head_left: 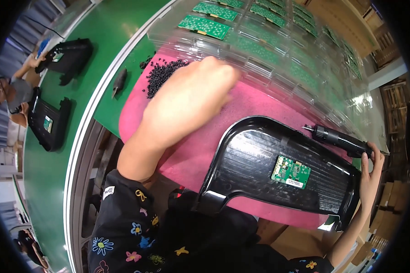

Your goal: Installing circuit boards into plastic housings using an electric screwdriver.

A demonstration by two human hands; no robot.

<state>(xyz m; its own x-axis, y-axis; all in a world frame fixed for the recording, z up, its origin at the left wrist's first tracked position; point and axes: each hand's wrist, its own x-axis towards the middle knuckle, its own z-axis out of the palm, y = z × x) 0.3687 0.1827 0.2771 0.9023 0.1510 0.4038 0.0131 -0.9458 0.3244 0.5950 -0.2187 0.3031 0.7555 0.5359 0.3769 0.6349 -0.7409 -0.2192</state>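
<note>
My left hand (191, 98) is over the pink mat (136, 111), just right of a heap of small black screws (163, 76). Its fingers curl under in a closed shape; what they hold, if anything, is hidden, and motion blurs the hand slightly. At the right, my right hand (372, 173) has its fingers at the rear end of a black electric screwdriver (339, 138), whose bit points left. Below the tool lies a glossy black plastic cover (255, 150), hollow side up. A small green circuit board (291, 172) sits inside the cover, beside my right hand.
Clear plastic trays (278, 63) with green circuit boards stand behind the mat. A dark pointed piece (119, 83) rests on the green table left of the screws. Across a white rail (84, 123), other black covers (48, 120) lie near a co-worker (16, 88). Cardboard boxes (394, 195) stand right.
</note>
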